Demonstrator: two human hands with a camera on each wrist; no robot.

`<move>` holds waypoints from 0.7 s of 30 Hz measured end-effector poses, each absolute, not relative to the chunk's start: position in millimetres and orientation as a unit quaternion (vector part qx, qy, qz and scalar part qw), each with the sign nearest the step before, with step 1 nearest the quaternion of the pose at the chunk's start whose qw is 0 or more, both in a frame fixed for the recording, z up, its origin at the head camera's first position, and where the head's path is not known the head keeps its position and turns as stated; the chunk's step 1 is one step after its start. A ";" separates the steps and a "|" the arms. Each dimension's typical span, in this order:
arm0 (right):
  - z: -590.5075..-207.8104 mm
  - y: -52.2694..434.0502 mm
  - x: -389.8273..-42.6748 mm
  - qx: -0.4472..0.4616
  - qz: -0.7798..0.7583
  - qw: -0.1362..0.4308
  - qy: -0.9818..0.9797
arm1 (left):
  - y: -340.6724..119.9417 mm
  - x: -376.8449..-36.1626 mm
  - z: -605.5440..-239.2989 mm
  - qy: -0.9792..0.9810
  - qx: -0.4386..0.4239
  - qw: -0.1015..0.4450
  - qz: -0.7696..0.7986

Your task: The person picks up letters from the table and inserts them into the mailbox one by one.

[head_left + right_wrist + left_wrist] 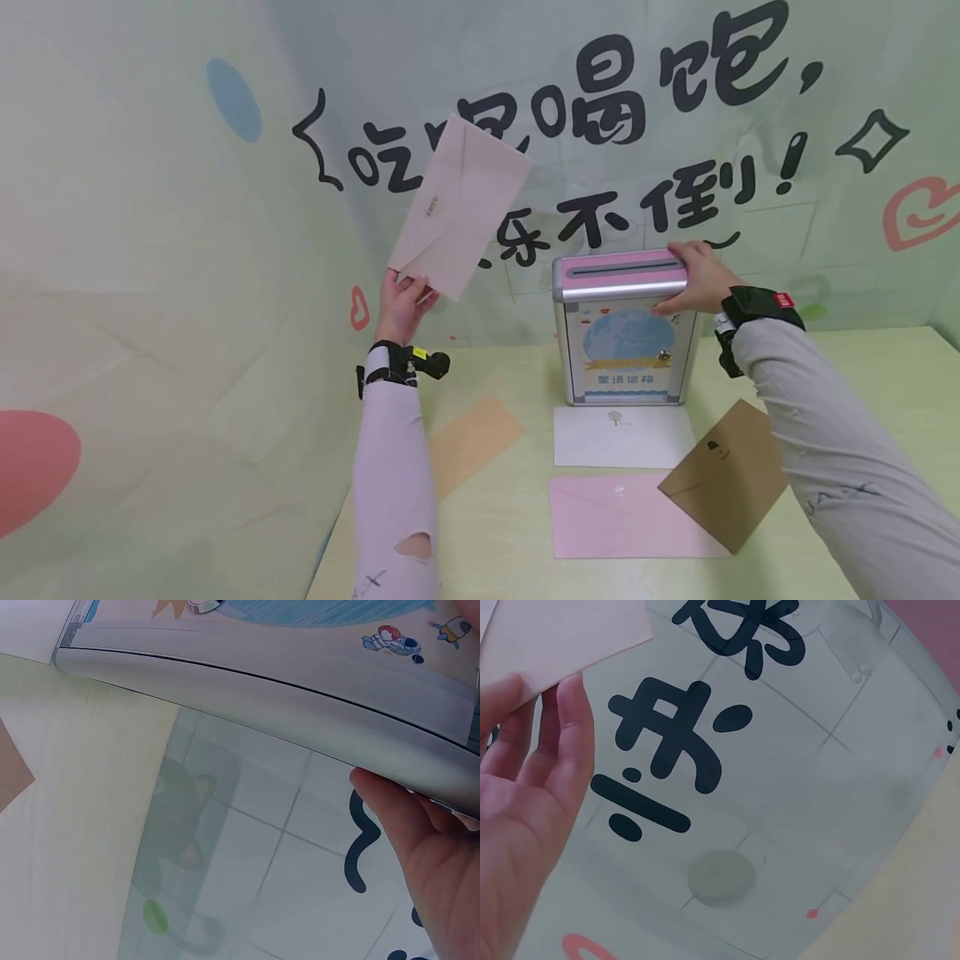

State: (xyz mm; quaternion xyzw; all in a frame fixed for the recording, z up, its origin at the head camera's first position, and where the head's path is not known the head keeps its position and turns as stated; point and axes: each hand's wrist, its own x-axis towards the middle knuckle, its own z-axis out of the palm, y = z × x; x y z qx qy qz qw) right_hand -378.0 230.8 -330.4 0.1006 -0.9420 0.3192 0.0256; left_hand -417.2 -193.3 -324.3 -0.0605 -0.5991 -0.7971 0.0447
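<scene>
My left hand (403,307) pinches a pale pink envelope (465,200) by its lower end and holds it up, tilted, before the wall. In the left wrist view the thumb and fingers (574,727) meet at the envelope's lower edge (592,660). At the right, my right hand (701,279) grips the upper right corner of a silver-framed letter box (630,333), thumb on its front and fingers over the top. The box stands upright, its pink lid bearing a long slot (622,268). The right wrist view shows the box's metal side edge (225,697) beside the hand (442,855).
Before the box lie a white envelope (622,437), a pink envelope (615,517) and a brown envelope (731,475) overlapping the pink one. An orange envelope (480,437) lies by the left forearm. A printed wall covering (787,283) rises behind the table (862,392).
</scene>
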 end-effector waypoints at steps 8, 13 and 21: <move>-331.8 232.7 -379.3 0.101 0.317 0.027 -0.943 | -189.8 -418.9 -303.8 -0.647 -0.080 0.058 -0.756; -330.7 230.8 -377.8 0.099 0.321 0.028 -0.941 | -189.3 -420.1 -291.6 -0.684 -0.078 0.060 -0.723; -330.9 230.6 -377.3 0.100 0.321 0.033 -0.941 | -183.1 -419.5 -273.0 -0.722 -0.092 0.070 -0.682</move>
